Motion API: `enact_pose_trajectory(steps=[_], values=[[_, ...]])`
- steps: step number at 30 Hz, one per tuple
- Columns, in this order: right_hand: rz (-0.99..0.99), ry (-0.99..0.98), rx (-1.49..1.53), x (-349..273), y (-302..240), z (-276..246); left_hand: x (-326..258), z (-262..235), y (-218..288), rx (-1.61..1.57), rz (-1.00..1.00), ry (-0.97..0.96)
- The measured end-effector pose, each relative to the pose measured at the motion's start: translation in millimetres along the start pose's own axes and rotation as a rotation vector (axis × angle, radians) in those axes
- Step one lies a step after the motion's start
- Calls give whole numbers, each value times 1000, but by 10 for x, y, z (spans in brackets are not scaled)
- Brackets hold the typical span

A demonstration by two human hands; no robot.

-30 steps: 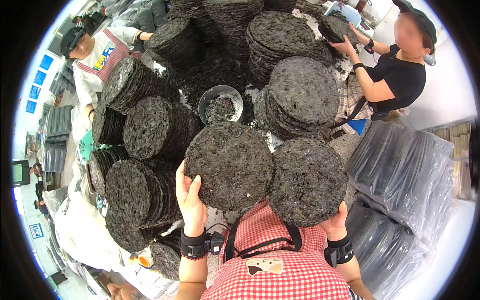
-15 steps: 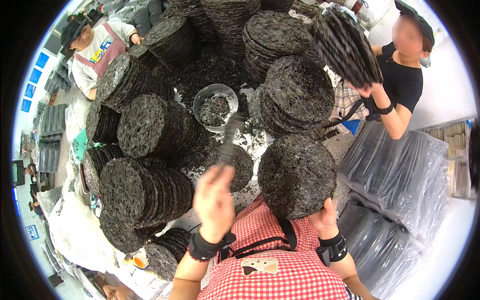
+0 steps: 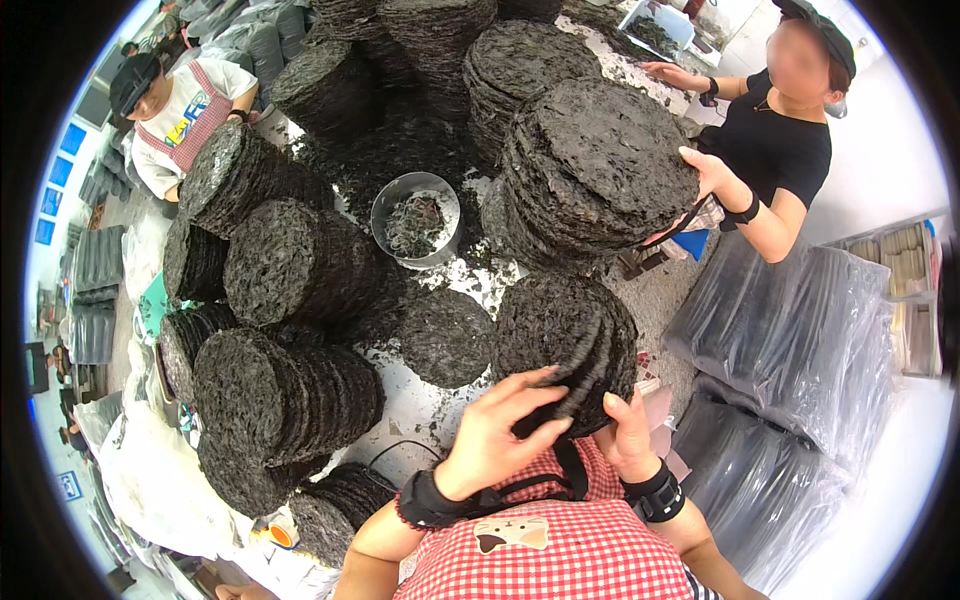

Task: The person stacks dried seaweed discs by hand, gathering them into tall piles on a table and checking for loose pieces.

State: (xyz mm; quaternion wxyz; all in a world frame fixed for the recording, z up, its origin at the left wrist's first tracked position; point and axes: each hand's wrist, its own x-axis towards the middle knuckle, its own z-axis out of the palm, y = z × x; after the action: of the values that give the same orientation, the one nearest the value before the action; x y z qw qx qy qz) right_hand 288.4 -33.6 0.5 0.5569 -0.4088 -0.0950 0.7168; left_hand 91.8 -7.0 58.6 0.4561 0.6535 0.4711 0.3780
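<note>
Round discs of dark dried seaweed (image 3: 550, 320) stand tilted in front of my apron. My right hand (image 3: 632, 440) grips their lower right edge, thumb up, with its fingers partly hidden behind them. My left hand (image 3: 505, 425) reaches across the lower left edge, its fingers bent. A thin greyish strip, smeared by motion, shows at its fingertips; I cannot tell what it is. Left of these discs, another seaweed disc (image 3: 447, 337) lies on the white table. Beyond it sits a round metal bowl (image 3: 375, 215) with dark scraps inside.
Tall seaweed stacks (image 3: 275, 262) crowd the left and far side. At right, a co-worker's hand (image 3: 712, 172) rests on a large stack (image 3: 610, 160). Plastic-wrapped bundles (image 3: 775, 335) stand at the right, and a white tub (image 3: 655, 28) at the far right.
My left hand has moved right, from near the lying disc to the discs in my right hand. Those discs now show their layered edges. The co-worker has lowered a raised bundle onto the right stack.
</note>
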Motion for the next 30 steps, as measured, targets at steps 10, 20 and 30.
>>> enact_pose_trajectory(steps=[10, 20, 30], values=[[-35, -11, 69, -57, -277, -513, -275, -729, -484, -657, -206, 824], [-73, 6, 126, -108, -223, -669, -355, -857, -555, -708, -237, 887], [-66, 23, 126, -94, -229, -619, -370, -847, -621, -722, -236, 894]])
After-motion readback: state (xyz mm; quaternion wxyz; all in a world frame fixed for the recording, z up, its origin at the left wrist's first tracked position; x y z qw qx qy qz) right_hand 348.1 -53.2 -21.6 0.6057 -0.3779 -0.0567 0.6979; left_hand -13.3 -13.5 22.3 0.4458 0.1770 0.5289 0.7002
